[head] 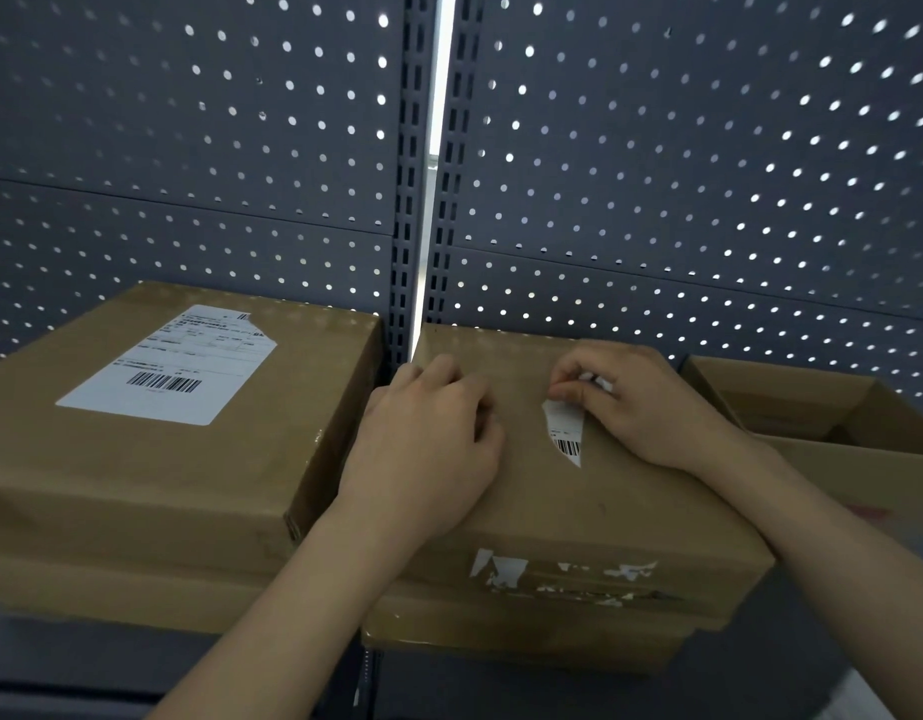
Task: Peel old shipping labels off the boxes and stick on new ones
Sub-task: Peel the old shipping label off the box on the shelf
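Label strip (566,433), torn, white w/ barcode, lies mid-top of right box (631,517). Its long axis runs far-to-near, near end stuck down. Right hand (651,407) is nearer: fingers (571,393) pinch strip's far end. Left hand (428,439) rests on box top, left of strip, fingers loosely bent, holding nothing visible. Peel dir. probably toward near edge. Left box (137,475) label (173,366) intact.

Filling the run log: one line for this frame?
phase: peel | left hand: rests on middle box | right hand: pinches label strip | left box: labelled
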{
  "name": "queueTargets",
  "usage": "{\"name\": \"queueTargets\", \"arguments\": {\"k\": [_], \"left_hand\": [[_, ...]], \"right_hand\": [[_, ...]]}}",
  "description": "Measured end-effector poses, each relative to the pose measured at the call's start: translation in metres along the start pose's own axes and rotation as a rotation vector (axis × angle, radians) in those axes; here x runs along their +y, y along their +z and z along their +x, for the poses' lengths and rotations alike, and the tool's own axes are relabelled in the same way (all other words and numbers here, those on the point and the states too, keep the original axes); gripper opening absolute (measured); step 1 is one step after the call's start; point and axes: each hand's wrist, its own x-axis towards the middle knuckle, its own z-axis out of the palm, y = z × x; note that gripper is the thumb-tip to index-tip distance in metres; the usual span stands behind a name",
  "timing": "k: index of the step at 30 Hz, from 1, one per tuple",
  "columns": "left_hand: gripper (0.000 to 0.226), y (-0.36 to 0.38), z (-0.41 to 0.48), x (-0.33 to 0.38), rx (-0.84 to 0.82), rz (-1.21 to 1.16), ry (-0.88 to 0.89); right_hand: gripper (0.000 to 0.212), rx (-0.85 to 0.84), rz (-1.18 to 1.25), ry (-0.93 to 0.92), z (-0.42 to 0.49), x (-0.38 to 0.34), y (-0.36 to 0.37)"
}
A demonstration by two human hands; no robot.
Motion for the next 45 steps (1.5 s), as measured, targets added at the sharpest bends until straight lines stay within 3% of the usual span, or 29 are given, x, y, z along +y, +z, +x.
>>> {"name": "queueTargets", "arguments": {"k": [9,14,17,19,23,29,38,45], "left_hand": [[0.028,0.000,0.001,0.001,-0.010,-0.015,0.008],[0.028,-0.002,0.000,0.000,-0.019,-0.021,0.006],[0.029,-0.002,0.000,0.001,-0.020,-0.018,0.012],[0.029,-0.002,0.000,0.001,-0.026,-0.014,0.010],[0.028,-0.001,0.000,0.000,-0.022,-0.012,0.012],[0.027,-0.001,0.002,0.000,-0.030,-0.014,0.012],[0.027,-0.001,0.001,0.000,-0.027,-0.004,0.008],[0.029,-0.002,0.001,0.002,-0.033,0.002,0.002]], "right_hand": [[0.022,0.212,0.103,-0.038,-0.015,-0.013,-0.010],[0.039,0.447,0.241,0.024,-0.021,-0.015,-0.027],[0.029,0.472,0.364,0.060,-0.023,-0.015,-0.039],[0.010,0.438,0.397,0.112,-0.026,-0.018,-0.043],[0.021,0.312,0.247,0.286,-0.034,-0.020,-0.043],[0.029,0.045,0.383,0.274,-0.047,-0.031,-0.040],[0.006,-0.161,0.013,0.214,-0.042,-0.051,-0.037],[0.016,-0.364,0.023,0.348,-0.015,-0.061,-0.043]]}}
